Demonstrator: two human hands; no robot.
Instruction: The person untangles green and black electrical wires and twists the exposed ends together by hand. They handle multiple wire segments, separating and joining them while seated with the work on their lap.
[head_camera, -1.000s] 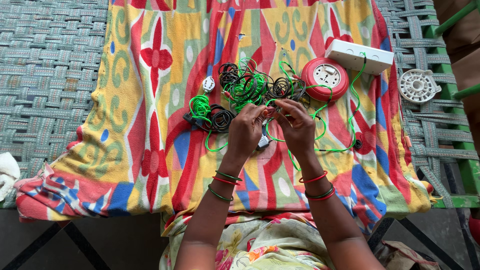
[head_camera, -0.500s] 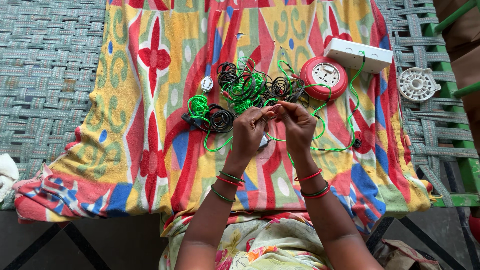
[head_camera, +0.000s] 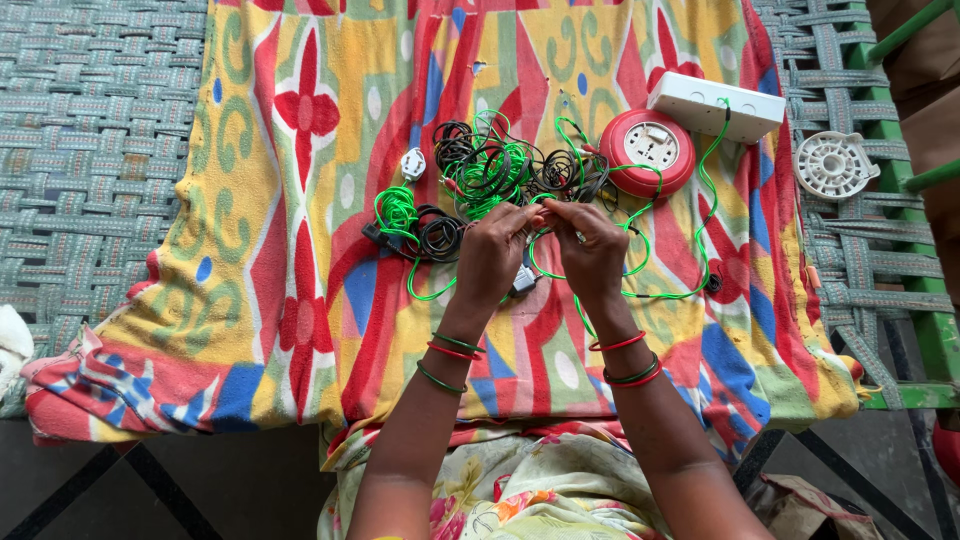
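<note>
Both hands meet mid-frame — left hand & right hand, fingers curled, pinching a green wire between fingertips. Wire loops over the patterned cloth, just below the tangled cable pile — red reel nearby at right.

The left hand and right hand are drawing closer together, their fingertips now meeting over the green wire. The small gap seen between them earlier is closing, both hands edging slightly upward.
</note>
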